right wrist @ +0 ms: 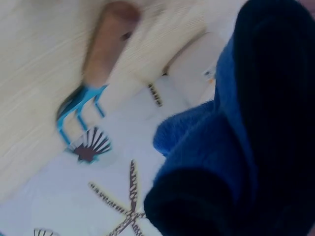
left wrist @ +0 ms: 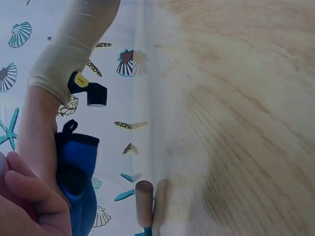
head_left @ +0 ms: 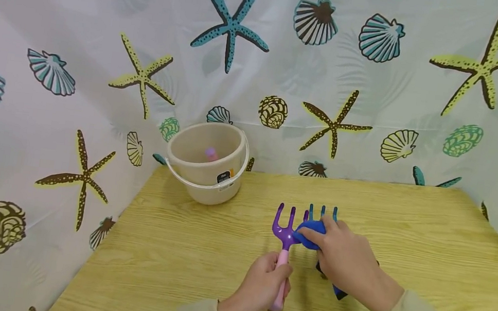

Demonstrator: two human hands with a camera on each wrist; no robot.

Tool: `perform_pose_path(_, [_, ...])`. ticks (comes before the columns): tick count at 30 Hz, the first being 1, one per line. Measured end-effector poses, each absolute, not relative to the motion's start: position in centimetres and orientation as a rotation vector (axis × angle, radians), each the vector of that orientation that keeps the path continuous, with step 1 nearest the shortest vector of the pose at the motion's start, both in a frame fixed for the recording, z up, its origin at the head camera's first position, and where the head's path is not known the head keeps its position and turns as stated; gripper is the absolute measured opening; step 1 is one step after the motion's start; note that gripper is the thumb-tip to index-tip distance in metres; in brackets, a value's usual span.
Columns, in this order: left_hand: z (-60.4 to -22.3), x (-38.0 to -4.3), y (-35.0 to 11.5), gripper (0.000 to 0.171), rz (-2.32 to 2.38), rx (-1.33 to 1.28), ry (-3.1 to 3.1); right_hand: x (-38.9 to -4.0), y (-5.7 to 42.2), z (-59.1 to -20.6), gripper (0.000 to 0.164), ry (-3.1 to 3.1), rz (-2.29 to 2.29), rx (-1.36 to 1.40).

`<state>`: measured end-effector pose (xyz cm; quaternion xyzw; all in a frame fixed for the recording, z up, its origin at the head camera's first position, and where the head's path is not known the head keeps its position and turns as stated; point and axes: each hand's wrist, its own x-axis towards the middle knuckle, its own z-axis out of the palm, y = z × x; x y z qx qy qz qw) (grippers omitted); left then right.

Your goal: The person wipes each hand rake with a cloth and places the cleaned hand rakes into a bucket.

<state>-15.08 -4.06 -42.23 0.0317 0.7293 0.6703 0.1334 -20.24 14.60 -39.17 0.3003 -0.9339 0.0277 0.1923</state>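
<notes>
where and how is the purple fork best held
Probably round the pink handle, from the near side: on this purple fork it is slim, straight and points toward the person, while the prongs point away. The left hand grips it there.

On the yellow wood-grain tabletop we see a round cream bucket far left, a blue-tined, brown-handled fork right.

Was a curtained-off tabletop nook, room type unclear: shell-and-starfish curtain hung behind and either side of wood-grain table.
</notes>
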Motion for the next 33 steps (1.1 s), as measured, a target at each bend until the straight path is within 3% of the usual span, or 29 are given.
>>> perform_pose_path(9, [-41.6, -14.3, -3.8, 0.025, 1.949, 0.076, 2.062, -22.1, 15.7, -40.0, 0.051, -2.473, -0.016, 0.827])
perform_pose_path(21, [-41.9, -14.9, -4.0, 0.014, 1.982, 0.162, 2.142, -18.4, 14.2, -38.6, 0.04, -2.584, 0.234, 0.891])
perform_pose_path(33, [-41.9, -14.8, -4.1, 0.017, 1.867, 0.174, 2.191, -18.9, 12.2, -38.5, 0.041, -2.603, 0.089, 0.886])
